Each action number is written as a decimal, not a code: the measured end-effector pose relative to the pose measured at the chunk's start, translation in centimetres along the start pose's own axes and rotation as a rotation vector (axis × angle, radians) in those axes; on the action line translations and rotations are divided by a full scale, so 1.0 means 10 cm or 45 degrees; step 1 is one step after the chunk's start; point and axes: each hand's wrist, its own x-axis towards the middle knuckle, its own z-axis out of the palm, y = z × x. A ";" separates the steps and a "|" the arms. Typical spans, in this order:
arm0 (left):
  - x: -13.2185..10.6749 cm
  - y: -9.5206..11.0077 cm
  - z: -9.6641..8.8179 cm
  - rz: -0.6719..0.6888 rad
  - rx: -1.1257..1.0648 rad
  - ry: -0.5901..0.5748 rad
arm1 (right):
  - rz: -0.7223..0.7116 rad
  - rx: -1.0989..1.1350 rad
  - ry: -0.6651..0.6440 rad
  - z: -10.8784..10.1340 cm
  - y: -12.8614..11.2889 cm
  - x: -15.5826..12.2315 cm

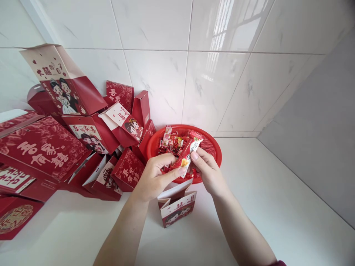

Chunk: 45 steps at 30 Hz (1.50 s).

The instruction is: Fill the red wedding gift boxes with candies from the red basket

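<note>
Both hands hold one red and white wrapped snack packet (186,157) over the front of a red plastic basket (217,151). My left hand (155,175) pinches its lower left end between thumb and fingers. On its right side, my right hand (208,168) grips the wrapper with the thumb on top. Inside the basket lie many small wrapped candies (173,142), partly covered by the hands and the packet. Just below the hands, a small red and white gift box (177,212) stands upright on the white surface with its top flaps open; its inside is mostly hidden.
A heap of red gift boxes (44,147) with printed couples and characters fills the left side, some stacked on others. White tiled wall (155,74) rises behind the basket. A grey wall (318,111) bounds the white tabletop (263,207) on the right.
</note>
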 end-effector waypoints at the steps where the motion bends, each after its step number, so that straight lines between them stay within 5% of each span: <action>1: 0.00 0.00 0.01 0.013 0.024 0.006 | -0.004 -0.005 -0.001 0.00 0.00 0.00; 9: -0.03 0.01 0.04 -0.008 0.209 0.159 | -0.069 0.019 -0.072 0.01 -0.05 0.01; 12: -0.02 0.02 0.00 -0.120 0.268 0.060 | -0.075 -0.010 -0.093 0.00 -0.05 0.00; 18: 0.00 0.03 -0.07 0.087 0.028 -0.120 | -0.110 -0.304 -0.142 -0.02 -0.04 -0.02; 23: -0.01 -0.09 -0.08 -0.006 -0.130 -0.104 | -0.189 -0.409 -0.311 0.01 -0.09 -0.05; 29: 0.00 -0.14 -0.11 0.118 -0.046 -0.138 | -0.287 -0.593 -0.417 -0.02 -0.14 -0.05; 40: -0.01 -0.07 -0.07 0.074 0.081 -0.066 | -0.368 -0.922 -0.353 -0.02 -0.03 -0.02; 45: 0.00 -0.05 -0.16 0.169 0.013 0.091 | -0.405 -1.057 -0.351 -0.02 -0.03 0.00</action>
